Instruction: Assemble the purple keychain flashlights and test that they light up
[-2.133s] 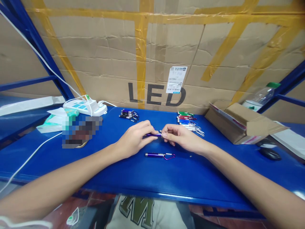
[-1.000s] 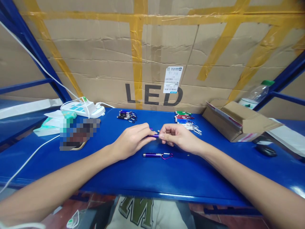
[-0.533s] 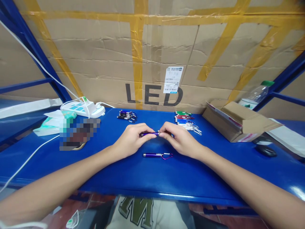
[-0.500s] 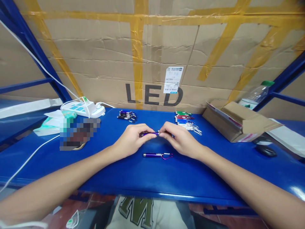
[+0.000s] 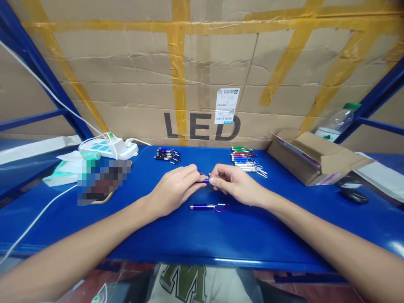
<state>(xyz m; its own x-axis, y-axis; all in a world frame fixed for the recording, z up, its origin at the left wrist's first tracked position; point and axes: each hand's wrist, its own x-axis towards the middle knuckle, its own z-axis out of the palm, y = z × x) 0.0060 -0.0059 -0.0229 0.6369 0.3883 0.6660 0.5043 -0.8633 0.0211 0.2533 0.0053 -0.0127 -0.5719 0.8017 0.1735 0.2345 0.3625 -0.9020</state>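
Observation:
Above the middle of the blue table point(image 5: 202, 240), my left hand point(image 5: 176, 189) is closed round a small purple keychain flashlight point(image 5: 204, 179). My right hand point(image 5: 235, 185) pinches the flashlight's right end with thumb and fingertips. Most of its body is hidden in my left fingers. A second purple flashlight point(image 5: 206, 207) with a carabiner clip lies flat on the table just below both hands.
A dark flashlight pile point(image 5: 166, 155) lies at the back left, a mixed-colour pile point(image 5: 248, 162) at the back right. An open cardboard box point(image 5: 315, 158), a mouse point(image 5: 353, 195) and a bottle point(image 5: 337, 122) sit right. A power strip point(image 5: 107, 147) and cable sit left, a big cardboard sheet point(image 5: 202, 84) behind.
My hands stay together on the purple flashlight; the right fingers have shifted their pinch slightly at its end. The camera has tilted a little. The flashlight on the table has not moved.

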